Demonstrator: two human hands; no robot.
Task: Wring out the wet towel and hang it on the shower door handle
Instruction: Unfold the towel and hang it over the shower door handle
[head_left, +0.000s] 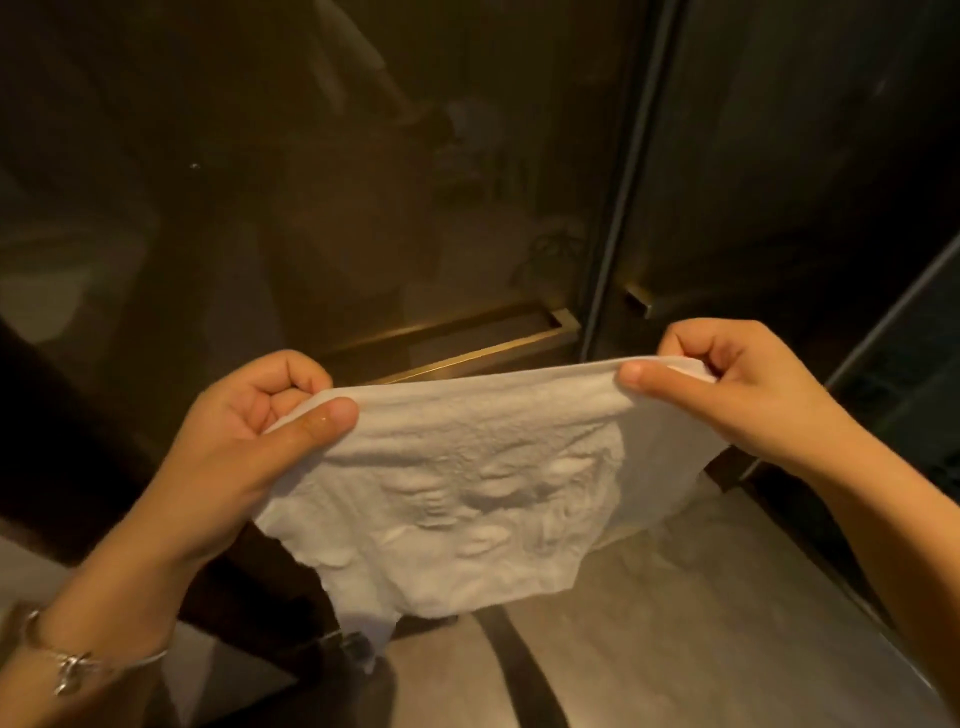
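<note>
Now towel (457, 483) taut between both hands (260, 415).

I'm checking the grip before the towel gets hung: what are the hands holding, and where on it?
Both hold the white towel by its top edge: the left hand pinches the left corner, the right hand the right corner.

Both hands (249, 415) (737, 389) raised apart, fingers pinched closed.

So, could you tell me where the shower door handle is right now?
In the head view, the brass handle runs across the glass door just beyond the towel's top edge, between the left hand and right hand.
</note>
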